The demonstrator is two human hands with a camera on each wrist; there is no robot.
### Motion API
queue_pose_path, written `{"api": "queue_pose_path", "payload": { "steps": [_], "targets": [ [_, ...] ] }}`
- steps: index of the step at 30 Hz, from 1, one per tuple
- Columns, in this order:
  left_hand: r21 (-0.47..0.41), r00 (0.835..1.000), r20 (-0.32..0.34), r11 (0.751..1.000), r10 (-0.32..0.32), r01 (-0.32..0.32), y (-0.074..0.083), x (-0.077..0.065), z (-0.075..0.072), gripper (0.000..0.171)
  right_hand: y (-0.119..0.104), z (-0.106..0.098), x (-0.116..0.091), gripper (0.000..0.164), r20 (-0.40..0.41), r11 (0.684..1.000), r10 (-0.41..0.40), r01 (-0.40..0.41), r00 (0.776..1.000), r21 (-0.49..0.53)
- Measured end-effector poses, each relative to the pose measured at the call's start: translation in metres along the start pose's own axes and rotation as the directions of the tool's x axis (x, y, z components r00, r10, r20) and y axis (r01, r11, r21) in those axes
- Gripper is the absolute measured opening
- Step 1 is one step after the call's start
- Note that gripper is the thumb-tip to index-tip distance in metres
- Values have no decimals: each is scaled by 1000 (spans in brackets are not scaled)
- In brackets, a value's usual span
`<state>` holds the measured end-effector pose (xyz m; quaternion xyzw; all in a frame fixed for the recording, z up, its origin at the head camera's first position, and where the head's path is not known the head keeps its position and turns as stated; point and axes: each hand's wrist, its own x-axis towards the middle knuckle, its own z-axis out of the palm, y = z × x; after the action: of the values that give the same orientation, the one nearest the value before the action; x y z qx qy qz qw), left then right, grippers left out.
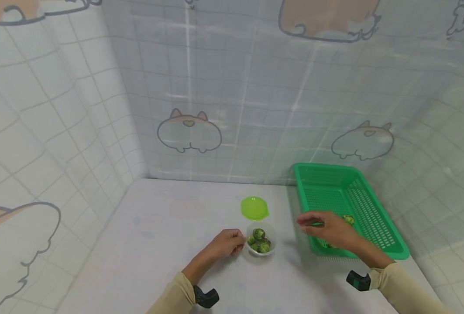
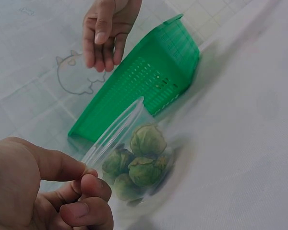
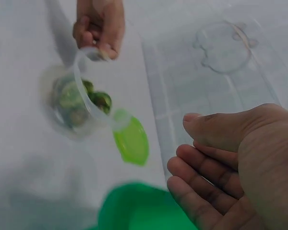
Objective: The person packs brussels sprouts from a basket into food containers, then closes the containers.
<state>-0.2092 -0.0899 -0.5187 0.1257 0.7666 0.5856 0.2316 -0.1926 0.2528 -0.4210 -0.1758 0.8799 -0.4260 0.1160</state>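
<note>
Beige sleeves (image 1: 408, 288) edge the foreground; a green basket (image 1: 330, 175) sits at right, partly hidden from the head camera by an empty right hand (image 1: 330, 226), fingers loosely extended, thumb apart. At center, the left hand (image 1: 225, 243) pinches the rim of a clear bowl (image 1: 271, 231) between thumb and forefinger. Just beyond lies a lime-green lid (image 1: 254, 208); Brussels sprouts (image 1: 263, 247) sit in the bowl, more in the basket.

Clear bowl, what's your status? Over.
Left grip pinching clear bowl. Right grip empty, near green basket. Sprouts in bowl, lid off. Nothing visibly blocking the bowl.
</note>
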Motion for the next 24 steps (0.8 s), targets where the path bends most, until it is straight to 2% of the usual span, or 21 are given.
{"api": "queue_pose_path", "payload": {
  "steps": [8,14,19,24],
  "targets": [
    [22,1000,1,1000,-10,10,1,1,-3,23,23,-33,-19,43,-29,998,5,-7,1000,-58],
    [20,1000,5,1000,-9,9,1,1,-3,23,40,-47,-29,42,-74,977,1,-17,997,-212],
    [21,1000,8,1000,-8,7,0,1,-2,23,53,-55,-33,39,-79,947,47,-70,996,-314],
    [15,1000,12,1000,-8,7,-2,2,-2,23,63,-60,-35,39,-56,923,126,-138,990,-359]
  ]
}}
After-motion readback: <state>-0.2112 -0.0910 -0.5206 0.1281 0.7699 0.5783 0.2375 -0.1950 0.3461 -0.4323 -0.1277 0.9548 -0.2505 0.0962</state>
